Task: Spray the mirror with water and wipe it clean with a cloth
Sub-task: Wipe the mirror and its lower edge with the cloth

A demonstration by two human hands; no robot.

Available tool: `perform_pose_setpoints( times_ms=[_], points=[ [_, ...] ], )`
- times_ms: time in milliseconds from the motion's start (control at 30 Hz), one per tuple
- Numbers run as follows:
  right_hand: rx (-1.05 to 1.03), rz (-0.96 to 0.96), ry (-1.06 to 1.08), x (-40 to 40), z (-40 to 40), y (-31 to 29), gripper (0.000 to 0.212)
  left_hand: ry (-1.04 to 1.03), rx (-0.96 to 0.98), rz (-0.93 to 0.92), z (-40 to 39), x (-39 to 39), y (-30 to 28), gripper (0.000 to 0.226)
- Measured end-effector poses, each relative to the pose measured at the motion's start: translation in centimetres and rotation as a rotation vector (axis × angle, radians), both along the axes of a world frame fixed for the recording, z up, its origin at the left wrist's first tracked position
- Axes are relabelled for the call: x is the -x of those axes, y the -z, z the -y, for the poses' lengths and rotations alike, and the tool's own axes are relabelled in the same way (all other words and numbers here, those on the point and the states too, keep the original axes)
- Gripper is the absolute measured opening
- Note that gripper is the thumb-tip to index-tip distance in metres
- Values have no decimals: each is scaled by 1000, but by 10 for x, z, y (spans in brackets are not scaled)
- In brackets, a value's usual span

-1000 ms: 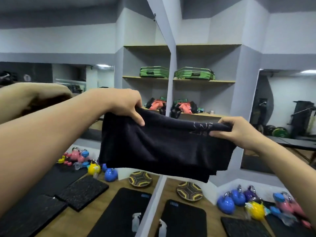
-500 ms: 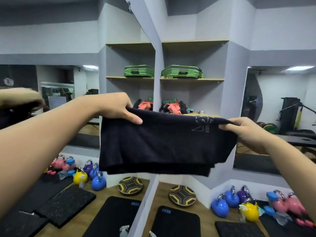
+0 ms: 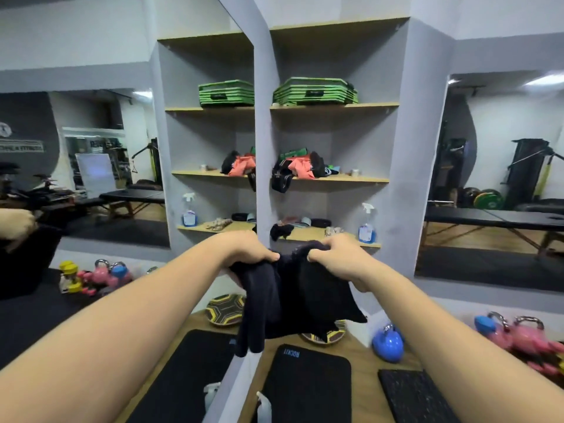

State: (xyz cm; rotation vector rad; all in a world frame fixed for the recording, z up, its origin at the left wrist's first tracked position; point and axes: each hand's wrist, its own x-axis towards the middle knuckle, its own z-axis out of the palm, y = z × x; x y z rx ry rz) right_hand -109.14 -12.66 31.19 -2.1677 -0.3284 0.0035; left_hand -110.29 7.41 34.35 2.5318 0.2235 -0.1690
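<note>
I hold a black cloth (image 3: 300, 300) in front of me, folded and hanging in a bunch. My left hand (image 3: 251, 250) grips its top edge on the left, and my right hand (image 3: 337, 254) grips it on the right. The two hands are almost touching. The mirror (image 3: 91, 178) fills the wall at my left, and its edge runs down the middle of the view; my hand and the cloth are reflected at its far left. The white head of a spray bottle (image 3: 263, 406) shows at the bottom, on the floor by the mirror's foot.
Grey shelves (image 3: 329, 180) straight ahead carry green step boards, clothes and a blue spray bottle (image 3: 366, 224). On the wooden floor lie black mats (image 3: 308, 389), a round balance board, and blue (image 3: 388, 346) and pink kettlebells (image 3: 528, 337). Another mirror (image 3: 503, 184) is at the right.
My hands have come together from a wide spread, folding the stretched cloth in half so it hangs bunched. They have also dropped lower in the view.
</note>
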Motion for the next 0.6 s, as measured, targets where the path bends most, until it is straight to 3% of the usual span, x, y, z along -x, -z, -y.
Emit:
perform_pose_setpoints(
  times_ms=[133,300,400,533,567,600],
  points=[
    [110,228,-81,-5,-25,-3,32,24,220,0,26,-10,-5,12],
    [148,275,-159,-14,-18,-8,68,86,703,-64,20,-18,-28,44],
    [131,345,-93,-32,-17,-12,48,116,637,85,21,-28,-34,33],
    [-133,369,-78,-66,-6,-26,24,96,112,696,-1,-68,-29,24],
    [-228,327,-118,-72,-1,-30,28,162,74,719,-9,-77,-27,32],
    [-303,289,-166,-78,3,-34,33,253,155,675,-16,-85,-24,37]
  ],
)
